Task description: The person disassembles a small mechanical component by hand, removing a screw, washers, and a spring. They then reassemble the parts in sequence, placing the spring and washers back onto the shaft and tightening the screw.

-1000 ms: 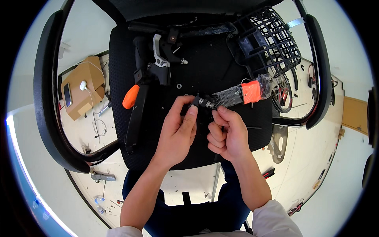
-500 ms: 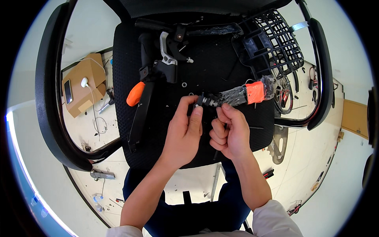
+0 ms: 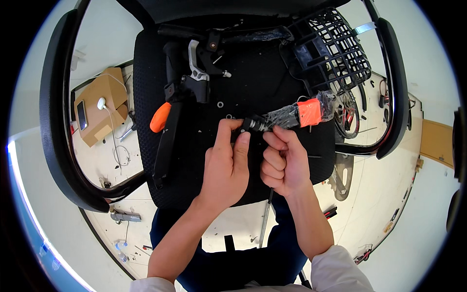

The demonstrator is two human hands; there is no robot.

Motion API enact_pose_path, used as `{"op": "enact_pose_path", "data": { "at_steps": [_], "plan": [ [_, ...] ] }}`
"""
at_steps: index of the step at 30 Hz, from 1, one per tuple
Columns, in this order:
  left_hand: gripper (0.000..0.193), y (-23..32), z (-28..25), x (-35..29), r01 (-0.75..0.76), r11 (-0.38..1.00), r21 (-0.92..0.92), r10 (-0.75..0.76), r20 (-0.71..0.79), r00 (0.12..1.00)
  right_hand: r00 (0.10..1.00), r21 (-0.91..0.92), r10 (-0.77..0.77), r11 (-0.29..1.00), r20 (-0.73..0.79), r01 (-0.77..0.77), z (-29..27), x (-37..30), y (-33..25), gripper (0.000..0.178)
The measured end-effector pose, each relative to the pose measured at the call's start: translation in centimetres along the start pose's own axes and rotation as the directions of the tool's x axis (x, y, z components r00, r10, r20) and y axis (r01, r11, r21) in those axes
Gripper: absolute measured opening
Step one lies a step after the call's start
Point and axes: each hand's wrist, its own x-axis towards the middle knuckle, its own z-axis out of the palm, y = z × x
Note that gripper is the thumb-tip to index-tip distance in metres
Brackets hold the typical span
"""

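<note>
Over the black chair seat (image 3: 214,151), a small black fitting with metal rings (image 3: 250,123) is pinched between the thumb and forefinger of my left hand (image 3: 224,170). From its right side runs a dark part wrapped in clear plastic (image 3: 284,117), with an orange band (image 3: 309,112) near the far end. My right hand (image 3: 287,163) is closed, its thumb and forefinger meeting at the ringed end; my fingers hide exactly what they grip. Beyond my left hand lie a loose washer (image 3: 220,104) and a second small ring (image 3: 229,117).
On the seat's left lie a silver brake lever (image 3: 197,63), a black bar (image 3: 168,141) and an orange-ended piece (image 3: 159,117). A black plastic basket (image 3: 316,53) rests at the back right. Armrests (image 3: 58,121) flank the seat. A cardboard box (image 3: 108,90) stands on the floor, left.
The whole view has shifted slightly, with the seat and its parts sliding a little left. My right fingers have shifted at the ringed end; my left hand keeps its pinch.
</note>
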Motion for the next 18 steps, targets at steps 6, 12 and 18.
{"op": "enact_pose_path", "data": {
  "at_steps": [6, 12, 18],
  "plan": [
    [0.011, 0.1, 0.4, -0.3, -0.083, 0.989, 0.119, 0.093, -0.075, 0.993, 0.988, -0.092, -0.077, 0.994, -0.132, 0.065, 1.0, 0.1, 0.9, 0.041],
    [0.010, -0.2, -0.2, -0.3, 0.031, 0.999, 0.005, -0.031, -0.034, 0.999, 0.987, -0.209, -0.125, 0.973, -0.098, 0.102, 1.4, 0.2, 0.8, 0.039],
    [0.010, -0.4, -1.5, -0.5, 0.231, 0.943, -0.238, -0.208, 0.121, 0.971, 0.978, -0.587, -0.207, 0.790, 0.017, 0.177, 0.7, 0.2, 0.4, 0.042]
  ]
}}
